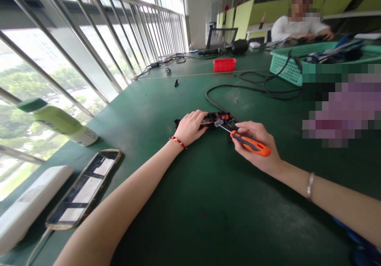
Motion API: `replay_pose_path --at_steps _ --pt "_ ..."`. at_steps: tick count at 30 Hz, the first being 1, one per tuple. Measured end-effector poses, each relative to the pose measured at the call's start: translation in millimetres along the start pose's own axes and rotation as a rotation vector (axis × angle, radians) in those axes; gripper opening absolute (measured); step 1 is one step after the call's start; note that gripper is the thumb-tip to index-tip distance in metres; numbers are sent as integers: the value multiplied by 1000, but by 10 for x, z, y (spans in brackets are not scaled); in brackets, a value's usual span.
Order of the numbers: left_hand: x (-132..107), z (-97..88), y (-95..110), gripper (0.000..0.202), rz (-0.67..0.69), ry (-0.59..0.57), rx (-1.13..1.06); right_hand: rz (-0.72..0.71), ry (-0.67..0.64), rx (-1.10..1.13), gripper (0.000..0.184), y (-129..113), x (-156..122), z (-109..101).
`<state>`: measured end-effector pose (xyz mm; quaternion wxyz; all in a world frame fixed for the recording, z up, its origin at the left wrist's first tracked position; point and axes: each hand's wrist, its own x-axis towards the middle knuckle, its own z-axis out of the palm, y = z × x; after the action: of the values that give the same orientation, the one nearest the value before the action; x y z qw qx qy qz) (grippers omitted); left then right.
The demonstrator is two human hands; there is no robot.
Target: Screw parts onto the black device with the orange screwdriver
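Held the black device (210, 117) flat on the green table (166, 202), at the centre of the frame, under the left hand (192, 128). Clamped the fingers over the far side and the thumb along the near edge, probably to prevent turning under load. Gripped the orange screwdriver (250, 144) just right of centre in the right hand (262, 135), fingers and thumb wrapped firmly on the handle. Angled the shaft down and leftward, apparently for a direct line to a grey part (218, 122) of the device (contact with a screw too small to tell). Ran the black cable (226, 86) in loose curves from beside the device toward the upper right, likely with enough slack to avoid pulling. Placed the phone (89, 182) and white box (35, 202) at lower left, perhaps to leave room for both hands.

Noted a bulging, seemingly plastic handle with dark grey inlays, plus a thin, bright metal shaft. Observed a narrow, irregular body on the device, with coloured wires (229, 122) exposed at the right end. Found a smooth, faintly glossy tabletop; a perforated, rigid green basket (284, 65) at upper right; and a small, straight-sided red box (224, 65) at upper centre.
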<state>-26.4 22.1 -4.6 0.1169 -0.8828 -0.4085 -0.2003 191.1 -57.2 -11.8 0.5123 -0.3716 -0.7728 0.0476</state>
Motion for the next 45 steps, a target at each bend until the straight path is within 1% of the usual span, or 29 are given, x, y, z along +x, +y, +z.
replay_pose_path --at_steps 2,4,7,11,14,16,18,20,23,27,31,33,35,37,43,45 --pt "1 -3 2 36 -2 -3 -6 -29 -18 -26 38 -13 9 -1" --pt "1 -7 3 36 -4 -10 -13 -62 -31 -76 30 -26 21 -5" --pt "1 -11 5 37 -4 -15 -12 -66 -30 -106 23 -37 35 -14" --pt "0 -8 5 36 -4 -9 -4 -32 -12 -51 30 -32 35 -20" --pt "-2 0 0 36 1 2 -2 -49 -10 -39 37 -24 29 -10" --pt "-3 4 -3 36 9 8 -3 -70 -16 -69 33 -21 28 -3" --pt "-3 7 -4 36 12 12 -6 -85 -29 -104 26 -24 31 -2" --pt "-3 9 -4 36 11 15 -7 -78 -28 -114 22 -29 35 -8" --pt "-1 13 -7 36 10 19 -1 -48 -16 -77 28 -34 38 -19" --pt "-1 15 -13 36 13 13 4 -57 -35 -40 35 -23 28 -8" --pt "-5 11 -13 37 12 14 5 -71 -39 -109 24 -15 29 9" --pt "-5 10 -10 37 11 16 4 -46 -49 -108 18 -22 39 7" --pt "-5 9 -8 37 14 17 4 -17 -68 -80 16 -35 50 -2" --pt "-3 7 -5 37 16 16 5 -17 -73 -64 17 -44 53 -10" --pt "-4 2 -5 38 17 11 5 -28 -51 -86 28 -32 24 -11" --pt "-4 4 -7 37 15 11 2 -35 -60 -92 28 -26 17 -4"
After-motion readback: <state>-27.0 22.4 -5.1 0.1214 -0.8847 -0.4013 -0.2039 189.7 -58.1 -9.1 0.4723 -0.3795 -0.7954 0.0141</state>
